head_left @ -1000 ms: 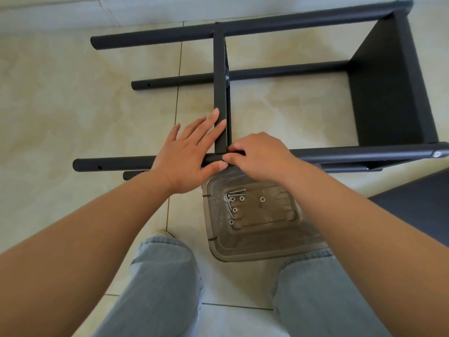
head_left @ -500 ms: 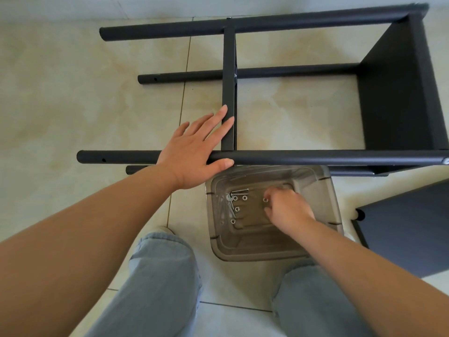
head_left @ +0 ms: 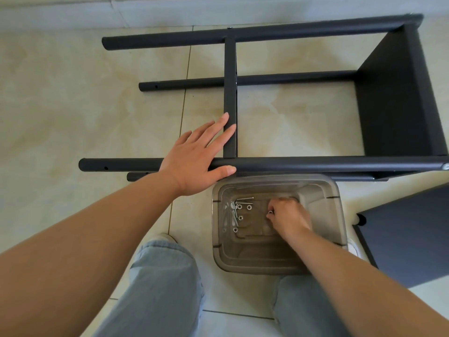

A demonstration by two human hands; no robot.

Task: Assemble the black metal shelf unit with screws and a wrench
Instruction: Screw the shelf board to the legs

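Observation:
The black metal shelf frame [head_left: 315, 164] lies on its side on the tiled floor, with a shelf panel [head_left: 398, 98] fixed at its right end and a middle shelf [head_left: 230, 93] seen edge-on between the poles. My left hand [head_left: 194, 161] rests flat over the near pole, fingers straight against the middle shelf and thumb under the pole. My right hand [head_left: 285, 216] is down inside a clear plastic bin [head_left: 216, 239], fingers curled and pinching a small silver washer [head_left: 270, 212]. Several screws and washers [head_left: 239, 210] lie on the bin's floor.
Another black shelf panel [head_left: 408, 239] lies on the floor at the right, beside the bin. My two knees in light jeans [head_left: 160, 288] frame the bin from below. A wall skirting [head_left: 170, 10] runs along the top.
My right hand left the near pole and dropped into the bin, where it now pinches a washer. My left hand stayed on the pole and middle shelf.

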